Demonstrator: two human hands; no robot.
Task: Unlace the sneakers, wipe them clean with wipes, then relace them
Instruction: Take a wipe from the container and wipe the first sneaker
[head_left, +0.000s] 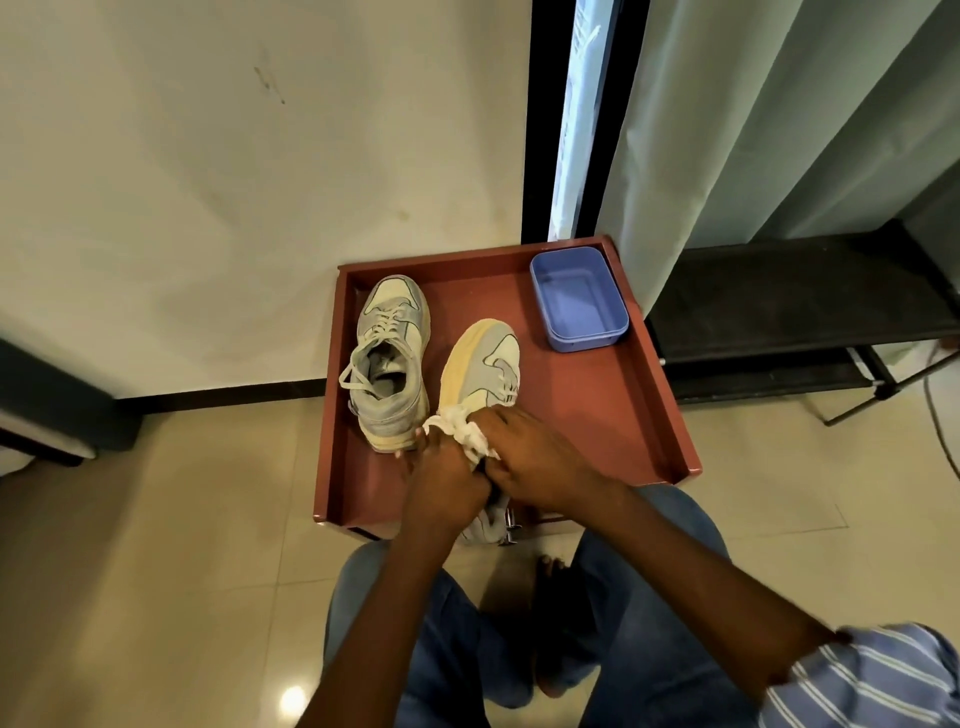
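Glossy beige floor tiles (171, 530) and a plain off-white wall (208, 182) frame a low reddish-brown tabletop (613, 415) with a raised lip along its left, far and right edges. Near its front edge lies the tilted sneaker (480, 366), rolled onto its side so the thick, yellowed rubber sole faces left and its pale grey-and-cream upper faces right, laces still threaded over the tongue; its heel end reaches past the near edge, largely hidden under the hands. Against that sneaker's near part sits a crumpled white wipe (462, 428), bunched into soft folds between both hands. The left hand (441, 480) has its fingers curled around the near side of the wipe, its grip closed on it. The right hand (530, 462) lies over the shoe with its fingers curled down on the wipe's right side, grasping it as well. Just left, the second sneaker (387, 358) stands upright on its sole, toe pointing far, laced, its loose lace ends looping out beside the open padded collar. At the far right corner rests a shallow, round-cornered lavender plastic tub (576, 301). Farther right hang pale green curtain folds (779, 130) above a dark metal shelf (779, 296). Blue denim knees (452, 649) and a striped sleeve (872, 680) fill the near edge.
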